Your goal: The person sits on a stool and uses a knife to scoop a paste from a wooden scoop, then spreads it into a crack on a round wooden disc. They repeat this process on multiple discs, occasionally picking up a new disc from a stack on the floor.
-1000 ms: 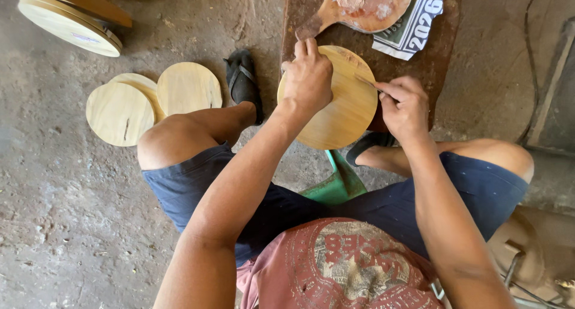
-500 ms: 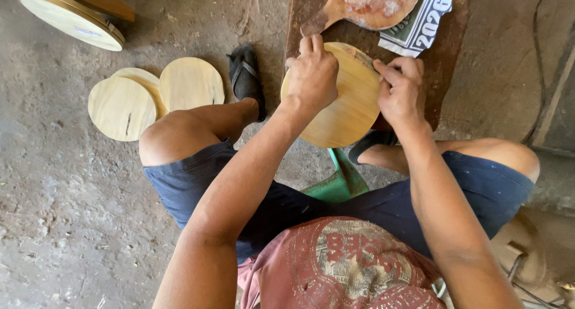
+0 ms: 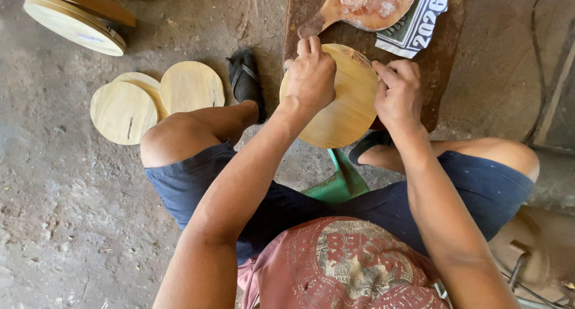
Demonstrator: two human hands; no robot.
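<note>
Round wooden disc (image 3: 341, 108) — pale, smooth, left hand (image 3: 311, 75) grip clasping it, right hand (image 3: 398, 93) pinching rim

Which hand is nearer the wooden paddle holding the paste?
Left. The left hand grips the round wooden disc just below the paddle handle; the right hand sits lower, at the disc's right edge.

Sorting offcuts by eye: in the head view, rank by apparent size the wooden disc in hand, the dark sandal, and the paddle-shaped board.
1. Wooden disc, held by left hand and right hand.
2. Paddle-shaped board: cropped, so unsure.
3. Dark sandal, smallest.
</note>
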